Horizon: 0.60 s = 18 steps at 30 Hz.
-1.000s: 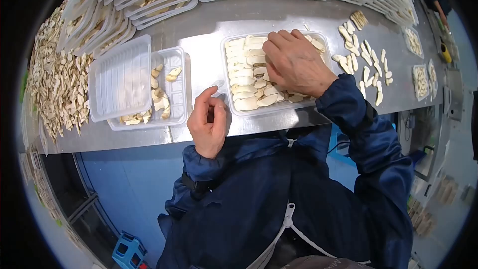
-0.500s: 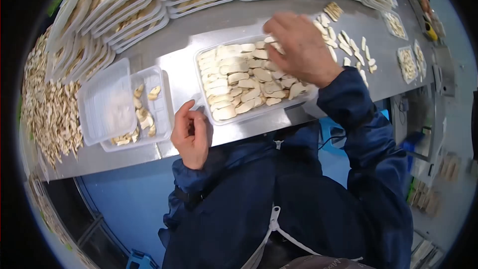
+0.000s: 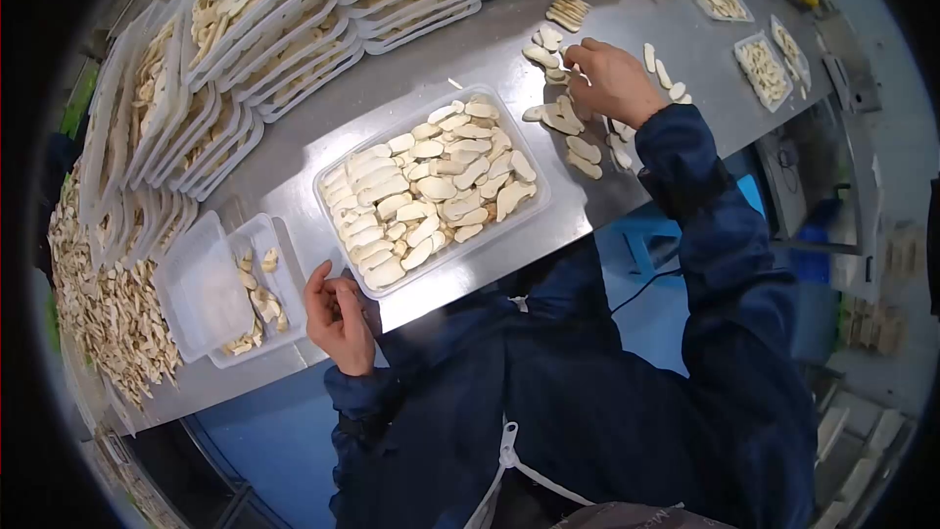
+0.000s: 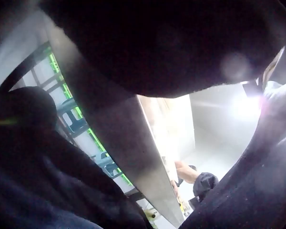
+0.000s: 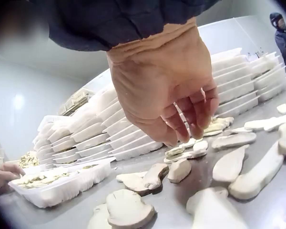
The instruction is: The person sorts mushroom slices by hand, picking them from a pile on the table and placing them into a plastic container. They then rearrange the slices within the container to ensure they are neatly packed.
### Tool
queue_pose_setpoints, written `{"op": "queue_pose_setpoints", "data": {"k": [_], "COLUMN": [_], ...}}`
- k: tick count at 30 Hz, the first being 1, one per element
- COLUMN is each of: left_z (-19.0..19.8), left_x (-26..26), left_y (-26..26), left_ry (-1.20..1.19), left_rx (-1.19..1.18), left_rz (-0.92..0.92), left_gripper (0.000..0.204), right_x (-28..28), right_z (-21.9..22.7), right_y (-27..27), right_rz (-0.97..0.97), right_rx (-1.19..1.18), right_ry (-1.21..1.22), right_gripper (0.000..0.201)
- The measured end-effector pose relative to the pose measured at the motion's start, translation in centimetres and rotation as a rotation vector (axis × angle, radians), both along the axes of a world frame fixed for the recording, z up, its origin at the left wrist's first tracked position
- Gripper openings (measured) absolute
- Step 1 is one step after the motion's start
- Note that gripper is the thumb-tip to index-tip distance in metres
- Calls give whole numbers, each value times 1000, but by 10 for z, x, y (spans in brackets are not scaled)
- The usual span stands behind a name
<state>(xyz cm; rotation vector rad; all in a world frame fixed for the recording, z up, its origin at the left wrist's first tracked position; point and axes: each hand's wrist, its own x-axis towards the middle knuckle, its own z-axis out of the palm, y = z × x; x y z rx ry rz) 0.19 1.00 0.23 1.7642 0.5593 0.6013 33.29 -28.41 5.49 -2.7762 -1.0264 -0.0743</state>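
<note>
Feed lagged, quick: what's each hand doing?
Left hand: loosely curled, empty, at table edge.
Right hand: fingers curled over loose mushroom slices; grip unclear.

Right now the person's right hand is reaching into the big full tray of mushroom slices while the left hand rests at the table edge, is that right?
Not quite. The right hand is not in the tray; it is over the loose mushroom slices lying on the metal table beside the tray, as the head view shows. The left hand does rest at the table edge.

Right hand [image 3: 612, 78] among loose mushroom slices [image 3: 573, 137]
</note>
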Motion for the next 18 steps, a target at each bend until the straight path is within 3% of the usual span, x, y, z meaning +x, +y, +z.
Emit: {"op": "queue_pose_setpoints", "data": {"k": [11, 14, 18], "left_z": [1, 0, 3], "left_x": [1, 0, 1], "left_y": [-1, 0, -1], "left_ry": [7, 5, 8], "left_rx": [16, 24, 23], "left_rz": [-4, -3, -4], "left_gripper": [29, 29, 29], "right_x": [15, 20, 17], "right_z": [-15, -5, 14], "right_y": [8, 6, -17], "right_rz": [4, -54, -100], "right_rx": [19, 26, 286], "right_ry": [20, 208, 354], "right_gripper": [18, 17, 25]}}
